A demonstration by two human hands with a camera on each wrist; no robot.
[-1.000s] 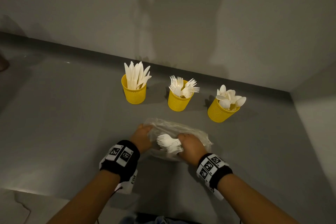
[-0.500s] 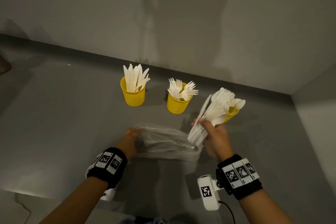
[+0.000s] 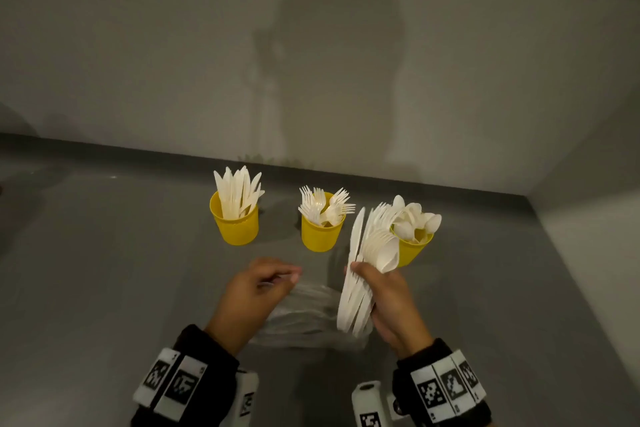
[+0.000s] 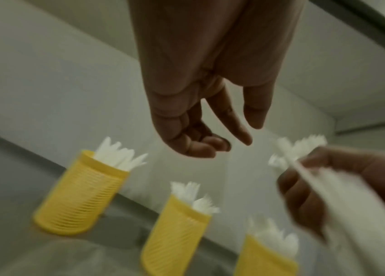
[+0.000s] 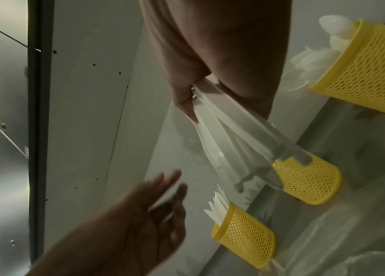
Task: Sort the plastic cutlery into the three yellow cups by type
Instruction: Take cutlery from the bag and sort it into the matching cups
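A grey tabletop [image 3: 104, 288] meets a pale wall [image 3: 138, 45] that carries the person's shadow. A clear plastic bag [image 3: 304, 319] lies crumpled on the surface below both hands, partly hidden by them. Three yellow mesh cups stand in a row near the wall, apart from one another: the left cup [image 3: 235, 224] holds knives, the middle cup [image 3: 322, 230] holds forks, the right cup [image 3: 414, 248] holds spoons. The right cup is partly screened in the head view by a bundle of white plastic cutlery [image 3: 367, 263], mixed knives, forks and spoons fanned upward. The right hand [image 3: 388, 302] grips this bundle around the handles, fingers and thumb wrapped tight, raised clear of the bag. The left hand [image 3: 252, 291] hovers above the bag's left end with fingers loosely bent and apart; the left wrist view shows it holding nothing. Each wrist carries a black band [image 3: 194, 381] with printed square markers
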